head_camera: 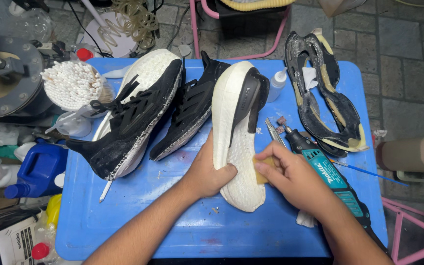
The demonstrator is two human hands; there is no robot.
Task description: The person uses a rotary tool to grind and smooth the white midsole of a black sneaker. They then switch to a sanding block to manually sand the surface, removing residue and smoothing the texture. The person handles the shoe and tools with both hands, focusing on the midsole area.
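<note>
Left hand [211,172] gripping the white foam shoe midsole [235,142] at mid blue plastic tabletop [172,221], fingers wrapped on its edge. Right hand [290,176], fingers pinching a small tan sanding block [264,167] against it. Risks: gouging foam from hard pressure; elbowing the teal rotary tool [327,179] off. Far left, round tub [72,100] packed with cotton swabs; far right, small white squeeze bottle [277,84], contents unseen.

Count on the blue surface [172,216]: two black sneaker uppers [133,118] [192,110], one white foam midsole [236,132], two detached black outsoles [327,98], one rotary tool [327,172], one small squeeze bottle [277,84], one tub of cotton swabs [72,84] at far left.
</note>
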